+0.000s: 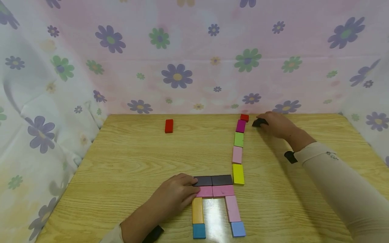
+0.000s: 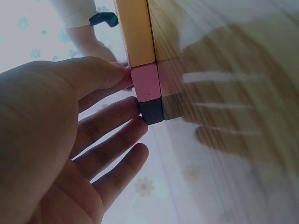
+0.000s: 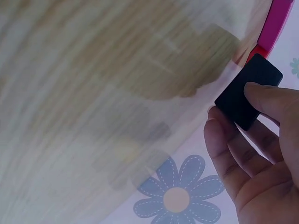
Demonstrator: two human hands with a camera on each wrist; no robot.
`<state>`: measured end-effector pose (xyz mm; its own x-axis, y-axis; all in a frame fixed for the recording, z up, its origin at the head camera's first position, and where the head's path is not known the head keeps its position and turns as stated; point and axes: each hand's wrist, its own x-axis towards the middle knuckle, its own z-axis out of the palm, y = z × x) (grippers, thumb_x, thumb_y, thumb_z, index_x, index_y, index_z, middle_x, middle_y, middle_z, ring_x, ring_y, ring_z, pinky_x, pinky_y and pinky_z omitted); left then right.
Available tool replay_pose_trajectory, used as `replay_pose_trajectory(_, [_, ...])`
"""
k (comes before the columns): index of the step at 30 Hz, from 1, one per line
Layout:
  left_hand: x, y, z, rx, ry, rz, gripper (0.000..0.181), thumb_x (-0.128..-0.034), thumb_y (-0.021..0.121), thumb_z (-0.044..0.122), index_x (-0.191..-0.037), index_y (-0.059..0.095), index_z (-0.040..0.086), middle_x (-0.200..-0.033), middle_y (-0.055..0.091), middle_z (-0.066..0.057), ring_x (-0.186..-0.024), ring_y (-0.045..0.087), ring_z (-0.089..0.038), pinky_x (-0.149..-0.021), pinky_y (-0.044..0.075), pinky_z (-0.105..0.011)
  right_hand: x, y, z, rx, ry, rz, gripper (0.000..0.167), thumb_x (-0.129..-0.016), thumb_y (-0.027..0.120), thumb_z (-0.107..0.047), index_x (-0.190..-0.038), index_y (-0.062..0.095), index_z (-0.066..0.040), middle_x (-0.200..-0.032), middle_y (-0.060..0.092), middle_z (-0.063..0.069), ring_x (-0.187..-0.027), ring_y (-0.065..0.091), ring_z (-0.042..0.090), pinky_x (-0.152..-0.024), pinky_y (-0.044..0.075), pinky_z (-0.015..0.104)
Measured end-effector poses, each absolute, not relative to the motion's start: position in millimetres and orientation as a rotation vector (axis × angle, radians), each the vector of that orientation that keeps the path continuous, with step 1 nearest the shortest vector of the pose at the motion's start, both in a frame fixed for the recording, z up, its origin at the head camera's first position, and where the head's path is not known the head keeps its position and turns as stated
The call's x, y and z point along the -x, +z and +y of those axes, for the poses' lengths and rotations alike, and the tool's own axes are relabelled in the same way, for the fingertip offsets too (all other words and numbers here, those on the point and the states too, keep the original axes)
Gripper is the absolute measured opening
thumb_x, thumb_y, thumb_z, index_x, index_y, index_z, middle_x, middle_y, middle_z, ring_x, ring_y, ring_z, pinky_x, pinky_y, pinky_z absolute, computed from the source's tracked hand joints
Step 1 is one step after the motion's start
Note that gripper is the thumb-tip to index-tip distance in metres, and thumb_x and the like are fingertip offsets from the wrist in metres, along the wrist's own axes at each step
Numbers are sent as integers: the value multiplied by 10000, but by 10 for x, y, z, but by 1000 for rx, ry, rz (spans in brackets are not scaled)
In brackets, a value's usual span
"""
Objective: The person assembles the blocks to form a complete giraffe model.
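My right hand pinches a black block between thumb and fingers, just right of a red block at the far end of a block column. In that column, magenta, green, pale pink and yellow blocks run toward me. My left hand touches the left ends of a row of two black blocks and a row of two pink blocks. In the left wrist view its fingers are spread and fairly straight, with fingertips against the pink and black block ends.
Below the pink row stand an orange block over a teal block, and a pale pink block over a light blue block. A lone red block lies at the back left. Flowered cloth hangs behind the wooden table.
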<state>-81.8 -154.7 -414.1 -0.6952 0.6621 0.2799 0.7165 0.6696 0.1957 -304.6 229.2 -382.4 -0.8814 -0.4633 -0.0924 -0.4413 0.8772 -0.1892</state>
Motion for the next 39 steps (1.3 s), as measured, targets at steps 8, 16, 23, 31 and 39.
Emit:
replay_pose_trajectory(8, [825, -4143, -1523, 1134, -439, -2689, 160, -928, 717, 227, -1050, 803, 170, -1159, 730, -17, -1110, 659, -151, -965, 559, -310, 3113, -3825, 2317, 718, -216, 2943, 425, -975, 585, -29, -1382, 521, 77, -1251, 599, 308, -1162, 561, 494, -1016, 454, 639])
replay_pose_trajectory(16, [824, -4130, -1504, 1138, -442, -2692, 164, -930, 716, 226, -1059, 801, 172, -1163, 730, -11, -1115, 655, -142, -966, 559, -301, 3154, -3837, 2330, 699, -205, 2966, 435, -982, 574, -33, -1408, 516, 30, -1247, 604, 296, -1159, 565, 486, -1018, 449, 647])
replay_pose_trajectory(23, [819, -4133, -1511, 1140, -422, -2674, 158, -921, 725, 230, -1048, 804, 177, -1156, 735, -10, -1106, 661, -142, -961, 561, -294, 3161, -3856, 2278, 686, -169, 2978, 453, -988, 559, -25, -1430, 486, 50, -1248, 597, 314, -1146, 571, 496, -998, 468, 638])
replay_pose_trajectory(31, [816, -4134, -1518, 1128, -413, -2694, 160, -927, 718, 232, -1052, 803, 178, -1159, 734, -11, -1110, 660, -145, -962, 561, -296, 3156, -3892, 2262, 691, -135, 2968, 520, -981, 573, -28, -1473, 421, 45, -1310, 538, 352, -1167, 544, 538, -991, 462, 655])
replay_pose_trajectory(39, [817, -4153, -1545, 1117, -409, -2703, 164, -927, 719, 231, -1057, 800, 174, -1158, 732, -18, -1110, 660, -152, -962, 561, -299, 2871, -3864, 2166, 826, -257, 3131, 546, -938, 666, -71, -1445, 479, 9, -1323, 529, 306, -1177, 519, 497, -969, 479, 640])
